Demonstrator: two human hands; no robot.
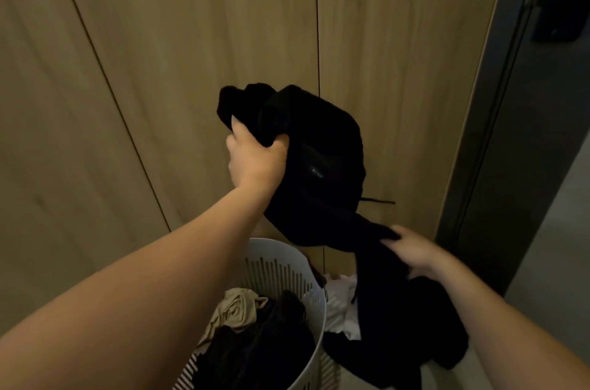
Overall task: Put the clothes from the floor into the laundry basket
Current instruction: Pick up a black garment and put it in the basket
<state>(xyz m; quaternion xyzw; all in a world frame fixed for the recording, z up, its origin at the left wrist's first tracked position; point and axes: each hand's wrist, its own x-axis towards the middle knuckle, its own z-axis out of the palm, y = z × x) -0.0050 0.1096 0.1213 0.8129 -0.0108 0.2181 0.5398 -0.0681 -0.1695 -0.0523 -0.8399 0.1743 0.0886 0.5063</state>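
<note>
My left hand [255,159] is raised in front of the wooden wall and grips the bunched top of a black garment [322,166]. The garment hangs down to the right of the white slotted laundry basket [287,265]. My right hand [412,250] holds a lower fold of the same black garment, whose tail trails to the floor beside the basket. Inside the basket lie a beige cloth [236,309] and dark clothes [255,354].
A white cloth [341,303] lies on the floor between the basket and the wall. Wooden panels [159,70] fill the background. A dark grey door frame [498,134] stands at the right, with pale floor [549,262] beyond it.
</note>
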